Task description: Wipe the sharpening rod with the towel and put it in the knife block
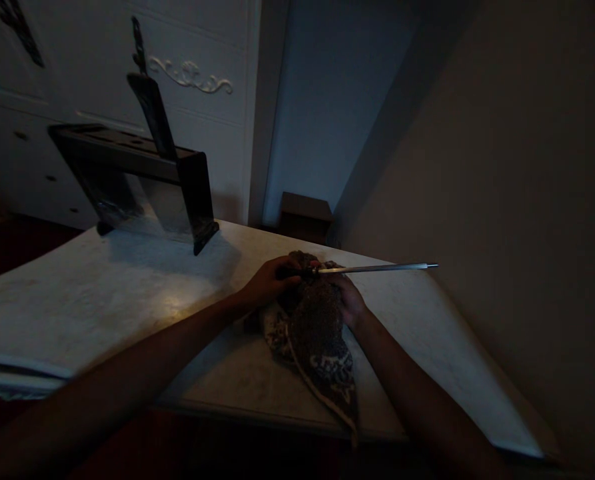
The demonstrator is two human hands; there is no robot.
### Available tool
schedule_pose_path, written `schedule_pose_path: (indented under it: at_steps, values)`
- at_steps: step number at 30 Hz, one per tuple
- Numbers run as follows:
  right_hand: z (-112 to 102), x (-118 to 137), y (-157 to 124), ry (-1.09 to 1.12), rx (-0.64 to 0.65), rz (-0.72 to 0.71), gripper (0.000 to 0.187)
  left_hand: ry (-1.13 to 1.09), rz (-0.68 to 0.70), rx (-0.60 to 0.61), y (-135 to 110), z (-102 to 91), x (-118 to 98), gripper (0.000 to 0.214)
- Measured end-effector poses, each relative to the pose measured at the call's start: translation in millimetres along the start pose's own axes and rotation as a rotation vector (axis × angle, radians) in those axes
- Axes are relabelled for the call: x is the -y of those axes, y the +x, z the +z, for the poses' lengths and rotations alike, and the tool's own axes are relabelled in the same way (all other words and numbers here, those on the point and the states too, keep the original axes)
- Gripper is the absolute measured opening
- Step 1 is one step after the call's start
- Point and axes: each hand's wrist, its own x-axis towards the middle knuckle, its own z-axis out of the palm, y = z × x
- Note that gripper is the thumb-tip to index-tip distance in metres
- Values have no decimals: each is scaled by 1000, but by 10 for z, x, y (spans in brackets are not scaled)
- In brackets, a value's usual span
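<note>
My left hand (268, 281) is closed round the dark handle of a sharpening steel (377, 268), whose thin metal rod points right, level above the table. My right hand (348, 298) grips a patterned brown cloth (317, 333) just under the base of the rod. The cloth lies bunched on the pale table (102, 293) and hangs over its near edge.
A dark knife block (137, 180) stands at the table's far left with one knife handle (150, 100) sticking up from it. A white cabinet (77, 67) is behind it, a small brown box (304, 215) sits past the table, and a wall (502, 200) runs close on the right.
</note>
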Motion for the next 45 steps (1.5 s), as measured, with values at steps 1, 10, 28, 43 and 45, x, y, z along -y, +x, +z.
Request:
schedule_pose_path:
  at_steps: [1, 10, 28, 43, 45]
  values:
    - [-1, -2, 4, 5, 9, -1, 37, -14, -20, -11, 1, 2, 8, 26]
    - [-18, -10, 39, 6, -17, -5, 28, -165, -180, -63, -10, 23, -7, 32]
    - [-11, 15, 47, 56, 23, 68, 28, -239, -222, -49, -6, 26, -27, 36]
    - [0, 29, 27, 65, 29, 99, 23, -356, -289, -62, -3, 18, -46, 43]
    - [13, 35, 21, 75, 24, 100, 24, -372, -305, -78, 5, 10, -34, 45]
